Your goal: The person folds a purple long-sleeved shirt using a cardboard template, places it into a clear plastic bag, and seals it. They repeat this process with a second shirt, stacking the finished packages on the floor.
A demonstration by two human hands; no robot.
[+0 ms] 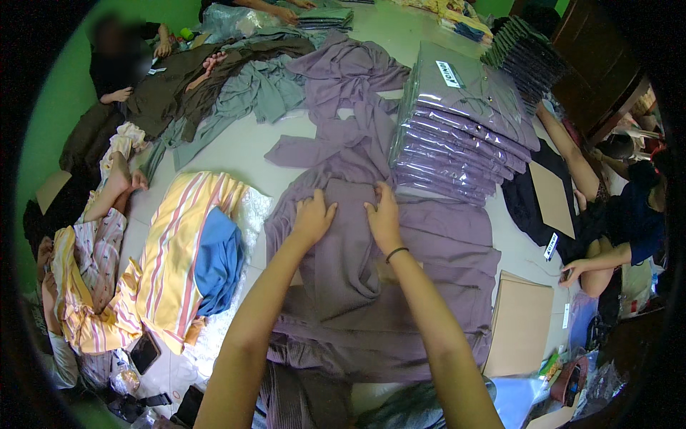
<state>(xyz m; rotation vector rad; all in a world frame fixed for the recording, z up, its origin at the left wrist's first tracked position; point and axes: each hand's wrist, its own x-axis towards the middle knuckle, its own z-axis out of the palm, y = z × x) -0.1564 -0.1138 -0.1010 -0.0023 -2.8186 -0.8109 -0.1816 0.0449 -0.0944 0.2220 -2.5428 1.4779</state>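
A mauve garment [343,250] lies spread on the floor in front of me, its middle folded over into a long strip. My left hand [314,216] grips the left side of this fold near its far end, fingers bent into the cloth. At the opposite side, my right hand [384,218] has its fingers on the fold's far corner, with a dark band at the wrist. Part of a brown card shows beneath the cloth beside my right wrist. More mauve cloth [350,68] trails away beyond my hands.
A tall stack of mauve garments in clear bags [457,136] stands at the right, with brown cards [522,325] nearer me. Yellow striped cloth [182,250] and blue cloth [218,261] lie left. Other people sit on both sides; a phone [144,353] lies lower left.
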